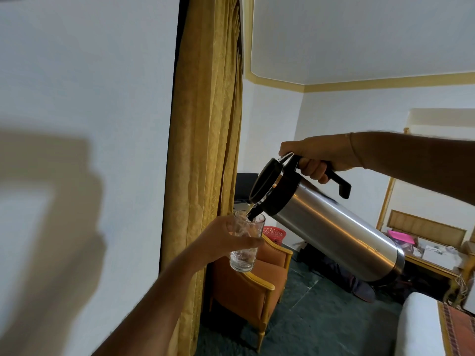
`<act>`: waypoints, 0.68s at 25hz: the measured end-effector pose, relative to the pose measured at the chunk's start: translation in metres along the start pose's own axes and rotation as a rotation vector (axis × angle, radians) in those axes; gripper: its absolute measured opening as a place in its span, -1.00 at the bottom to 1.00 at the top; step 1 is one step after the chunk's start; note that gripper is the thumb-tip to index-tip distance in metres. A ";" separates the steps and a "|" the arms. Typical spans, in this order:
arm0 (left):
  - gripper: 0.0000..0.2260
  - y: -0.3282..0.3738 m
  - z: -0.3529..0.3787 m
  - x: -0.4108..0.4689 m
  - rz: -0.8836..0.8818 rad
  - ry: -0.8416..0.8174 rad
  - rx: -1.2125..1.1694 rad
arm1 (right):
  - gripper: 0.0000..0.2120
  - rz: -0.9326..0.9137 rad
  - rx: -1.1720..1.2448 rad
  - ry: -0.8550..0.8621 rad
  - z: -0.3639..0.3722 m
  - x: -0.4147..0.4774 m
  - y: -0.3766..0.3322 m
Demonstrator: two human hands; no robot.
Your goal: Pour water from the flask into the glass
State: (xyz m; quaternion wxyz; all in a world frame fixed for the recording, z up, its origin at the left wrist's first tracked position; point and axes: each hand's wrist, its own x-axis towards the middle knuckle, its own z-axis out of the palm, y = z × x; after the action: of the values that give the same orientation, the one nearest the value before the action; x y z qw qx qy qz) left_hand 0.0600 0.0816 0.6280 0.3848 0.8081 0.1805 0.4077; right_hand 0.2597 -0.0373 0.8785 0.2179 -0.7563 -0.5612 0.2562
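My right hand [317, 158] grips the black handle of a steel flask [334, 227], which is tilted steeply with its black spout down to the left. The spout sits just over the rim of a clear glass [244, 255]. Water streams from the spout into the glass, which holds a little water at the bottom. My left hand [223, 237] is wrapped around the glass's upper part and holds it in the air below the spout.
A gold curtain [205, 150] hangs beside a white wall on the left. Below the glass stands an orange armchair [246, 286]. A red basket [273, 233] sits behind it. A cluttered table [434, 258] is at right, a white bed corner [421, 327] at bottom right.
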 end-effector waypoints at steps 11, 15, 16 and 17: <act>-0.68 0.006 -0.006 -0.002 0.009 -0.049 0.003 | -0.41 0.010 -0.024 0.001 -0.002 0.004 -0.004; -0.65 0.006 -0.006 -0.001 -0.014 -0.043 0.017 | -0.42 0.009 -0.014 0.009 -0.003 0.004 -0.006; -0.65 0.007 -0.007 -0.002 -0.020 -0.042 0.017 | -0.42 0.008 -0.011 0.009 -0.004 0.005 -0.006; -0.68 0.007 -0.007 -0.002 -0.022 -0.041 0.015 | -0.42 0.007 -0.008 0.006 -0.004 0.006 -0.005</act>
State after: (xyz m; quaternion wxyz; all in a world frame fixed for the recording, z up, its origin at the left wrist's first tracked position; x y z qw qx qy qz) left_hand 0.0532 0.0788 0.6350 0.3866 0.8172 0.1845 0.3855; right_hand 0.2599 -0.0307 0.8844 0.2158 -0.7600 -0.5588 0.2523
